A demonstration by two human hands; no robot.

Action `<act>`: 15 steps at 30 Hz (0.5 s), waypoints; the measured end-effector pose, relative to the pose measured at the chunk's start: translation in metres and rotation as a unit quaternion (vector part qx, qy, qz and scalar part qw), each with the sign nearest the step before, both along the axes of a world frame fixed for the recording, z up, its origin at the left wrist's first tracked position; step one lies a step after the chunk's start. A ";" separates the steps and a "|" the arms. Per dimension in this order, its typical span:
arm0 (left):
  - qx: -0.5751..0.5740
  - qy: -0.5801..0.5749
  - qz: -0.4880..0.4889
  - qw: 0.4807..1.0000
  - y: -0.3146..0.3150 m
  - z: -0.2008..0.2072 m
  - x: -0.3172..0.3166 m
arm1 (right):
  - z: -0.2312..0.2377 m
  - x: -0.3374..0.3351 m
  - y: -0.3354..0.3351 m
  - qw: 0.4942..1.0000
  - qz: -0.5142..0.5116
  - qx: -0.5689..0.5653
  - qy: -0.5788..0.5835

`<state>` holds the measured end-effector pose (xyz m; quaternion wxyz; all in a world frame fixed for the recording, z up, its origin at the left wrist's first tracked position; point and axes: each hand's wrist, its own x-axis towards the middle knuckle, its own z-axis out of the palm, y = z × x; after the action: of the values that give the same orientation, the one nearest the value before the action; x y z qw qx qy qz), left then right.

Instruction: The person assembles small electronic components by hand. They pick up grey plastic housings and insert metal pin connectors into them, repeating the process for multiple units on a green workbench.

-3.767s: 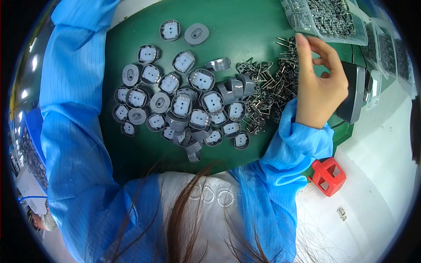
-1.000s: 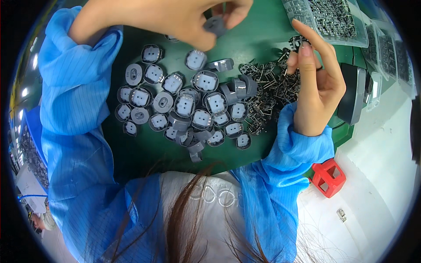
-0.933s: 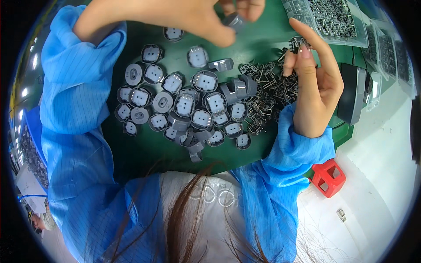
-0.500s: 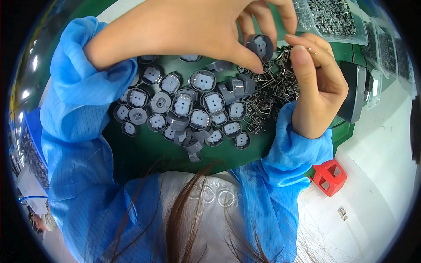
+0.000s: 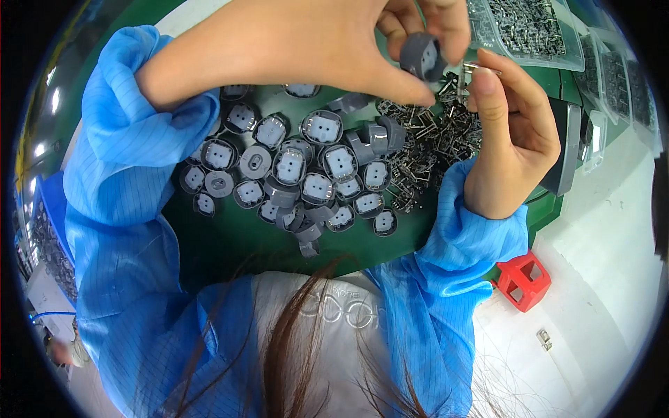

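My left hand (image 5: 348,52) reaches across the top of the work area. Its fingers grip a dark grey round plastic housing (image 5: 418,58), tilted so that the pale inner face points right. Close by on the right, my right hand (image 5: 512,132) pinches a small metal pin part (image 5: 482,68) between thumb and forefinger, apart from the housing. Below both hands lies a heap of small metal parts (image 5: 425,150). Left of the heap, many similar grey housings (image 5: 289,167) are scattered, most with a light grey two-holed face showing.
Housings and metal parts lie on a green mat (image 5: 230,247). Clear plastic trays of small metal parts (image 5: 529,31) stand at the far right. Nearer on the right are a dark grey box-like block (image 5: 566,150) and a red open-sided block (image 5: 524,280). A blue bin (image 5: 56,209) is at the left.
The housing in my left hand has risen slightly and turned to show its side wall. My right hand has shifted a little right, and the metal part in its pinch shows more clearly.
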<state>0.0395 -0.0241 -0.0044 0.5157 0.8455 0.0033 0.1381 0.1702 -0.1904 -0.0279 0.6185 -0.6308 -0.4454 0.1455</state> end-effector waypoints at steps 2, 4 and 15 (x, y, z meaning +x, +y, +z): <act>-0.036 0.017 0.027 0.999 -0.011 0.013 -0.002 | 0.003 -0.004 0.001 1.000 -0.025 0.000 -0.017; -0.049 0.047 0.017 0.998 -0.010 0.018 -0.002 | -0.001 -0.002 0.001 0.995 -0.025 0.009 -0.100; -0.109 0.082 -0.039 0.990 0.007 0.007 -0.003 | -0.002 -0.002 0.004 0.952 -0.053 0.002 -0.302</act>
<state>0.0366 -0.0173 0.0023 0.6076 0.7923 0.0280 0.0473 0.1678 -0.1860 -0.0297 0.4634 -0.6665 -0.5776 -0.0858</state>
